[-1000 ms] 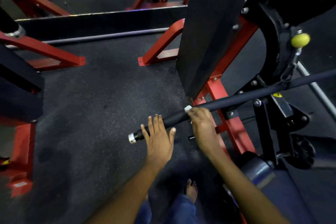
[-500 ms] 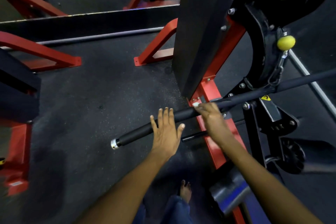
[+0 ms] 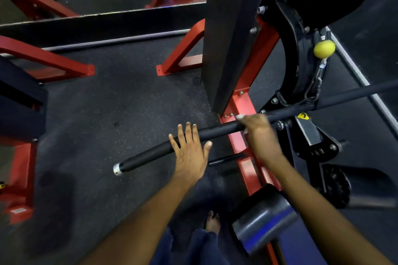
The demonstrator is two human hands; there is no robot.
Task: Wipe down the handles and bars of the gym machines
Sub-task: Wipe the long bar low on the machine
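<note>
A long black pull bar [image 3: 150,154] with a silver end cap hangs from a chain and runs from lower left to upper right. My left hand [image 3: 190,153] lies flat on the bar's padded grip with straight, spread fingers. My right hand [image 3: 257,130] is curled around the bar further right, near the red frame, and a small piece of white cloth [image 3: 239,116] shows at its fingertips. Most of the cloth is hidden inside the hand.
A red machine frame [image 3: 243,105] and a tall black upright [image 3: 228,38] stand just behind the bar. A yellow knob [image 3: 324,49] sits on the black cam at right. A grey roller pad [image 3: 261,220] lies near my foot. Red frame legs [image 3: 53,60] cross the dark floor at left.
My right hand has slid rightward along the bar with the cloth. The left hand has stayed flat on the grip, and more of the bar's left end now shows.
</note>
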